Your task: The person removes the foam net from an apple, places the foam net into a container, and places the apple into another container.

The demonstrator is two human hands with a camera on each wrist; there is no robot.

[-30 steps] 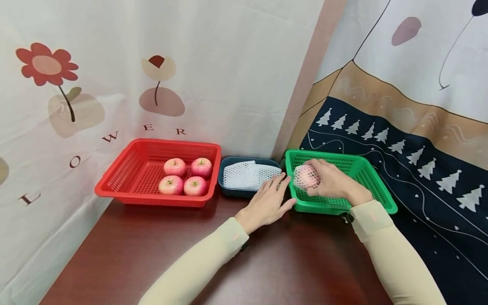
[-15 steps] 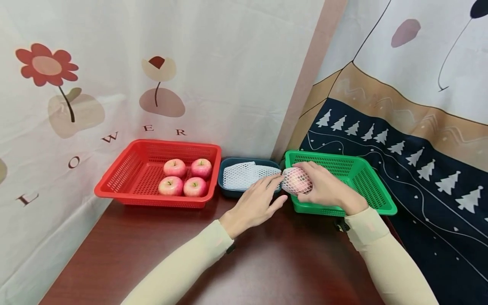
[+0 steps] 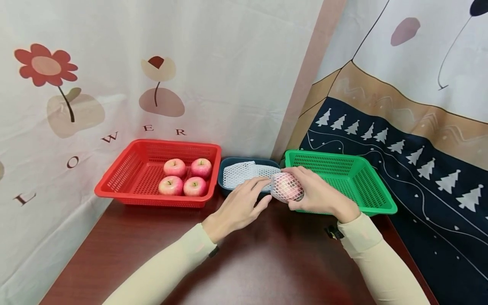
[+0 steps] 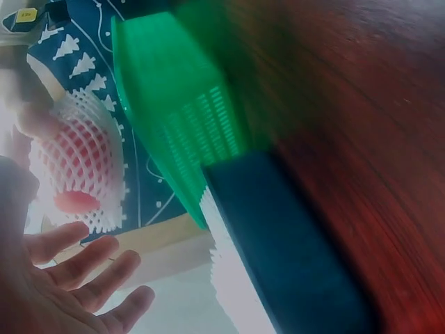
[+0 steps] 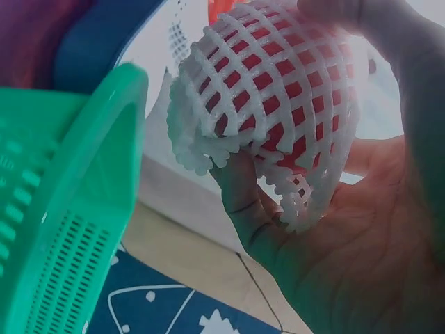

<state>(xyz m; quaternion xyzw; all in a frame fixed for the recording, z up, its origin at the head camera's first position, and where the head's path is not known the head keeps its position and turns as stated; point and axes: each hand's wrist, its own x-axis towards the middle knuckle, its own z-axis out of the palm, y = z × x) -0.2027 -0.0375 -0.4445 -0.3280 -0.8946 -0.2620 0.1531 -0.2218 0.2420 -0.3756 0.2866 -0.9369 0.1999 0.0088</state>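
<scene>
An apple in a white foam net (image 3: 286, 187) is gripped by my right hand (image 3: 319, 194), just left of the green basket (image 3: 371, 180). In the right wrist view the net (image 5: 278, 90) wraps the red fruit, its scalloped edge bunched against my right hand's fingers (image 5: 240, 202). My left hand (image 3: 235, 206) reaches toward the net from the left with loose, spread fingers. The left wrist view shows a small gap between those fingers (image 4: 83, 264) and the netted apple (image 4: 78, 156). Several white foam nets (image 3: 242, 173) lie in the dark blue tray (image 3: 263, 161) behind the hands.
On the left stands a red basket (image 3: 126, 169) with several bare apples (image 3: 170, 185) in its right part. The blue tray sits between the red and green baskets. A brown table (image 3: 244, 262) carries everything, and printed curtains (image 3: 248, 84) hang behind.
My right hand has lifted the netted apple out from over the green basket and carried it left, toward me. My left hand has drawn back left, off the tray and green basket's edge.
</scene>
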